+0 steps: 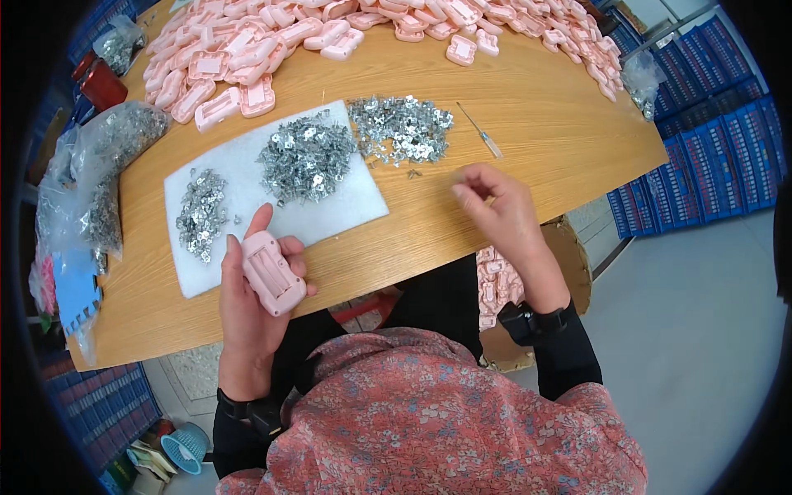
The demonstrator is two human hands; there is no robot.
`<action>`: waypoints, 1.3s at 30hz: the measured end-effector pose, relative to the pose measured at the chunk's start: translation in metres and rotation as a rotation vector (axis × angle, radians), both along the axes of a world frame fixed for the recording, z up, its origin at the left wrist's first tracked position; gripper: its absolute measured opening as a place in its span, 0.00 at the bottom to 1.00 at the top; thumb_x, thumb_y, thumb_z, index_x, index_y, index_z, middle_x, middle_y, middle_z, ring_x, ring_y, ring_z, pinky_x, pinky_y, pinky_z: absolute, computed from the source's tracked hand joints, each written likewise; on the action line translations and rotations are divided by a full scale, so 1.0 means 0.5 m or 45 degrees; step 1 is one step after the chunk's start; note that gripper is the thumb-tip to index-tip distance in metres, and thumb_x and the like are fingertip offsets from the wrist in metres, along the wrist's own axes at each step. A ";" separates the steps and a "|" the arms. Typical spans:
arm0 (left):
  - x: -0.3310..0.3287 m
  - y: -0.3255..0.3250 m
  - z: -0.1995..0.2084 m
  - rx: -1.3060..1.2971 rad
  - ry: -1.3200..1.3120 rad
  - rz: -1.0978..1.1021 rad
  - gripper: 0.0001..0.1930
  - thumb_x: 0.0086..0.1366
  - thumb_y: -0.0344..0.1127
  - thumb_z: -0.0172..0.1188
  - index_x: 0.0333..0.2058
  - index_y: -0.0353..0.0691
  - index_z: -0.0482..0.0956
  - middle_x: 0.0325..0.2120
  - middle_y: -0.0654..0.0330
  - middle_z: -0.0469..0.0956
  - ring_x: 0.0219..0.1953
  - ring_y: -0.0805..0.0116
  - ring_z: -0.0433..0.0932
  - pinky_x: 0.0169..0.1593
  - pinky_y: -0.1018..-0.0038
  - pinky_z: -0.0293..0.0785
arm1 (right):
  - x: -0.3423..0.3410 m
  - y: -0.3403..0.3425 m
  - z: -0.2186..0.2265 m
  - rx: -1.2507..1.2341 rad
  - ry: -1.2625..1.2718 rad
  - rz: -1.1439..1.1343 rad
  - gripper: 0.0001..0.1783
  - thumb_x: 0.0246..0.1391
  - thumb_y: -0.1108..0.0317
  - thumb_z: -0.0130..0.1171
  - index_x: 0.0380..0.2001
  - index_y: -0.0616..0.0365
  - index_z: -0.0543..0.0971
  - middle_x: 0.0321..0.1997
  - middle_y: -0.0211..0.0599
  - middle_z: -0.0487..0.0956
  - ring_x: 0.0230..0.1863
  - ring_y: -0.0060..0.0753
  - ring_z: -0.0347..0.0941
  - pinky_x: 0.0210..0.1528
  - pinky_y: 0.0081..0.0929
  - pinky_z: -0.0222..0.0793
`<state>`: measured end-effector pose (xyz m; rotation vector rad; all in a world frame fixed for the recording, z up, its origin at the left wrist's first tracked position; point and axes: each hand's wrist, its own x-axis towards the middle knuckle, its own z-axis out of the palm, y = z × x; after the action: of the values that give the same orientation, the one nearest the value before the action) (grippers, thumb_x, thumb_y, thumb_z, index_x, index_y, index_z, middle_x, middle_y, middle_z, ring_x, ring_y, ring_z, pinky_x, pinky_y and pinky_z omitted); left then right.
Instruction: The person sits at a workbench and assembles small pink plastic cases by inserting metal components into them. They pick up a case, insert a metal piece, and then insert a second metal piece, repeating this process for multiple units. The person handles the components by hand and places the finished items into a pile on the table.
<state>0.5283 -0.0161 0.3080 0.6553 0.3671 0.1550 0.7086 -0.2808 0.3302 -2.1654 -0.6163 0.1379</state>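
Note:
My left hand (249, 318) is closed around a pink plastic battery case (273, 272), its long battery slot facing up. That hand is above the table's near edge, by the corner of a white foam sheet (346, 211). My right hand (505, 206) hovers over the wood with thumb and index finger curled together in a loose pinch; anything between the fingertips is too small to make out. On the foam lie a large heap of small metal battery contacts (307, 157) and a smaller pile of contacts (200, 216). Another pile of shiny contacts (404, 129) sits beside the foam.
A thin screwdriver (480, 130) lies beyond my right hand. Pink cases (247, 49) are heaped along the table's far side. Clear bags of metal parts (107, 181) stand at the left. A cardboard box (569, 264) with more pink cases is below the near edge; blue bins (709, 165) line the right.

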 end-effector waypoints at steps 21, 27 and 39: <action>-0.011 0.030 -0.028 -0.230 -0.084 -0.166 0.33 0.75 0.59 0.30 0.61 0.37 0.67 0.34 0.53 0.80 0.34 0.61 0.82 0.34 0.64 0.81 | -0.005 0.103 -0.050 0.235 0.065 0.052 0.06 0.57 0.77 0.61 0.37 0.59 0.76 0.31 0.23 0.75 0.33 0.14 0.69 0.37 0.17 0.67; -0.014 0.030 -0.038 -0.222 -0.115 -0.174 0.31 0.75 0.57 0.30 0.58 0.37 0.69 0.34 0.53 0.80 0.34 0.61 0.82 0.36 0.64 0.81 | -0.087 0.157 0.000 0.432 0.131 0.315 0.07 0.53 0.77 0.64 0.35 0.60 0.77 0.30 0.23 0.76 0.32 0.16 0.69 0.39 0.17 0.68; -0.006 0.015 -0.011 -0.037 0.079 -0.188 0.29 0.78 0.56 0.30 0.58 0.38 0.69 0.36 0.56 0.80 0.33 0.65 0.83 0.34 0.68 0.83 | -0.144 0.282 0.027 0.182 -0.357 0.668 0.08 0.50 0.76 0.63 0.34 0.59 0.77 0.29 0.41 0.78 0.33 0.45 0.76 0.35 0.37 0.74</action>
<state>0.5251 -0.0087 0.3023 0.6569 0.3786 -0.0115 0.6368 -0.1398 0.3438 -1.8557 -1.3088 0.0663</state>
